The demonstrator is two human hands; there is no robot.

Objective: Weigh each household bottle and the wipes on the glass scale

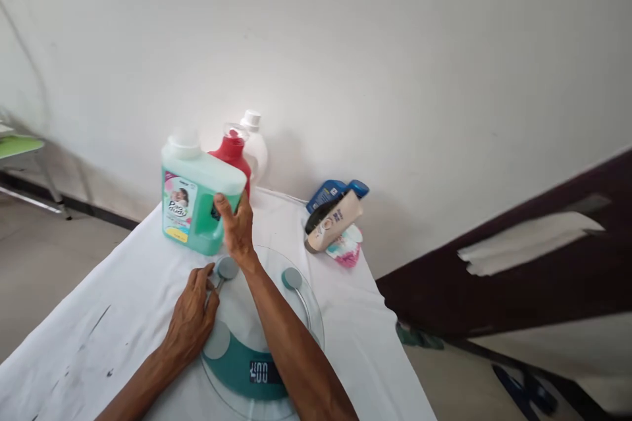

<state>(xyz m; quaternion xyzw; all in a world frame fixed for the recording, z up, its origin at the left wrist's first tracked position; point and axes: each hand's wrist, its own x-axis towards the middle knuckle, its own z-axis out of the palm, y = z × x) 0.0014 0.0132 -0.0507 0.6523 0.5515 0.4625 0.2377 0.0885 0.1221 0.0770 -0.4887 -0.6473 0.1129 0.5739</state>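
Note:
My right hand (237, 227) is wrapped round the handle of a large green detergent jug (195, 194) with a white cap, which stands on the white cloth just behind a round glass scale (301, 306). My left hand (192, 319) rests on the scale's left edge, fingers curled over the rim. The scale's display (259, 371) is lit and faces me.
Behind the jug stand a red bottle (231, 150) and a white bottle (255, 145) against the wall. Several tubes and sachets (333, 220) lie at the table's far right. The cloth-covered table (99, 329) ends at right beside a dark door (518, 270).

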